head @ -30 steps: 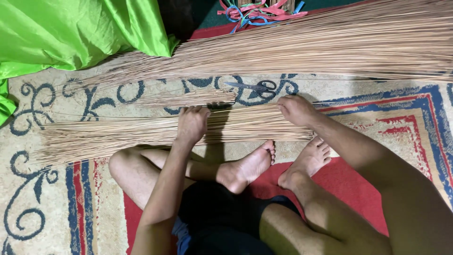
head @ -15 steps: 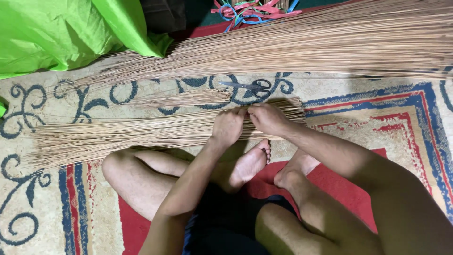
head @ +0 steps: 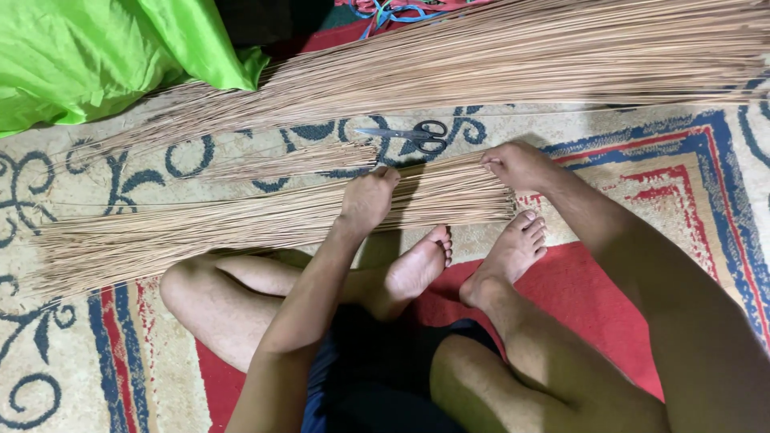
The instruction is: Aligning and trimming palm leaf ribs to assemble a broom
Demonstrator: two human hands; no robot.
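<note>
- A bundle of thin tan sticks (head: 241, 228) lies across the patterned carpet (head: 642, 172) in front of my crossed legs, its thick end gathered and roughly even near my feet, its fine tips fanned loose toward the carpet's left edge.
- As I judge it, this bundle is collected but not tied; nothing binds it.
- A far bigger heap of sticks (head: 521, 56) waits along the carpet's far edge, and a small loose tuft (head: 297, 160) lies between the two, so most of the material looks unsorted.
- My left hand (head: 367, 200) rests palm down on the bundle's middle, fingers curled together over the sticks, pressing them flat.
- My right hand (head: 517, 164) is at the butt end, fingers bent and pinching the top sticks there, forearm reaching in from the right.
- Scissors (head: 409, 135) lie shut on the carpet just beyond the bundle, untouched.
- Green cloth (head: 96, 56) fills the far left corner.
</note>
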